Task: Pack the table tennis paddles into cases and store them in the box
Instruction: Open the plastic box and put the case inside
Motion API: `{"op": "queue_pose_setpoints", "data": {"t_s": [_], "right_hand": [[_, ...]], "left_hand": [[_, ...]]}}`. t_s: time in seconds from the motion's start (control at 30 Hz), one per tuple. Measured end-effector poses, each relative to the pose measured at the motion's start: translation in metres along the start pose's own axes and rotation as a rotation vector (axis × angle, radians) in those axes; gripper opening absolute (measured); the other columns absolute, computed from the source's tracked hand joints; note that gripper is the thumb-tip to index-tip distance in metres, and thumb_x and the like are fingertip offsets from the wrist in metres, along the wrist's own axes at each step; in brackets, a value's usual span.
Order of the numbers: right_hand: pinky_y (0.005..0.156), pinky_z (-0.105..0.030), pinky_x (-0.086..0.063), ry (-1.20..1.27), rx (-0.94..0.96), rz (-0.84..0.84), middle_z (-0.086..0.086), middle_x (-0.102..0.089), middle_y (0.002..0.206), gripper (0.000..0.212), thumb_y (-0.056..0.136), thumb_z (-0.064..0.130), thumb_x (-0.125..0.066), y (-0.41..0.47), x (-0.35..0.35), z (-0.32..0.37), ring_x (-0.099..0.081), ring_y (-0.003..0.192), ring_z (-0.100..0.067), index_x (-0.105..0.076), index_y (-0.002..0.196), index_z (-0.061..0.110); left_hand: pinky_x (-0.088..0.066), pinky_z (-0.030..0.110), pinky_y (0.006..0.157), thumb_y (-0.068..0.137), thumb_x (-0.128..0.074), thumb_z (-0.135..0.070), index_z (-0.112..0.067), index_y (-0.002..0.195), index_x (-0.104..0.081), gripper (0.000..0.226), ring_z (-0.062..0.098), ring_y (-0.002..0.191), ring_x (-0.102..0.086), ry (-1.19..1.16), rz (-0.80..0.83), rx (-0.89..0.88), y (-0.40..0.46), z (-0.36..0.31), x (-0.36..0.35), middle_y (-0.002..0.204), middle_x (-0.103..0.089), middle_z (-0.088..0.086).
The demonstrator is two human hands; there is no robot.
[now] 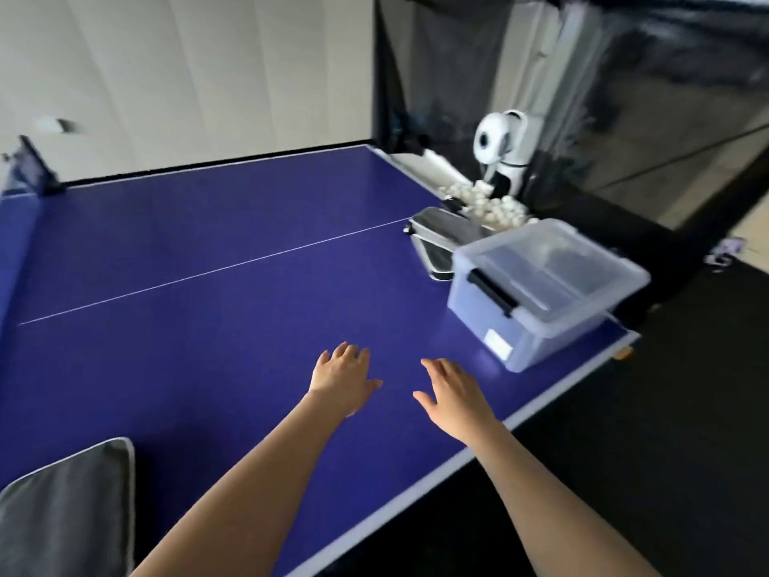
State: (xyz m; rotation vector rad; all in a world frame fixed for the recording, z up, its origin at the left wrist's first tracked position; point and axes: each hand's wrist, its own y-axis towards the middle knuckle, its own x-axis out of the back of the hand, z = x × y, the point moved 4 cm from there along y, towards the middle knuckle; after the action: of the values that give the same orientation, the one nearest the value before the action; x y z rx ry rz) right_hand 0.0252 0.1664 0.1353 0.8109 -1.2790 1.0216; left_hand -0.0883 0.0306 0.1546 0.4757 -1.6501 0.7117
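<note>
Nearest the camera, a grey padded case (70,510) lies at the lower left corner of the blue table (216,310), its pale piping showing. It looks soft and light, so it is best taken by its edge. Beyond it the left hand (342,378) and right hand (455,395) reach forward just above the tabletop, fingers spread and holding nothing.

The clear plastic box (537,293) sits at the table's right edge, lid on, with a black latch (491,291) on the near side. It is stiff and probably light (the smooth walls may slip), so I would grip under the lid rim with 2 hands. Just behind it lie what seem to be 2 dark cases (441,239), blurred; no bare paddle is plainly visible. White balls (495,206) are heaped by a ball robot (499,147).
</note>
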Motion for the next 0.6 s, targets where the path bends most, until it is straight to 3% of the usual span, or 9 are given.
{"op": "queue_pose_setpoints", "data": {"t_s": [0.27,0.6], "right_hand": [[0.104,-0.037,-0.037,0.054,-0.22,-0.119,-0.007,-0.042,0.141,0.059,0.096,0.041,-0.045,-0.102,0.052,-0.159,-0.04,0.13,-0.023,-0.028,0.145,0.013],[0.107,-0.035,-0.034,0.07,-0.375,-0.175,-0.005,-0.036,0.147,0.06,0.098,0.041,-0.042,-0.126,0.085,-0.287,-0.035,0.136,-0.02,-0.023,0.148,0.014]], "left_hand": [[-0.023,0.038,0.116,0.098,-0.042,-0.049,-0.015,0.142,-0.035,0.057,0.022,0.139,-0.031,-0.033,-0.047,-0.182,0.026,-0.197,0.03,0.147,-0.039,0.004],[-0.022,0.039,0.117,0.099,-0.038,-0.051,-0.015,0.149,-0.026,0.063,0.022,0.143,-0.027,0.03,-0.045,-0.261,0.085,-0.294,0.044,0.152,-0.033,0.005]]}}
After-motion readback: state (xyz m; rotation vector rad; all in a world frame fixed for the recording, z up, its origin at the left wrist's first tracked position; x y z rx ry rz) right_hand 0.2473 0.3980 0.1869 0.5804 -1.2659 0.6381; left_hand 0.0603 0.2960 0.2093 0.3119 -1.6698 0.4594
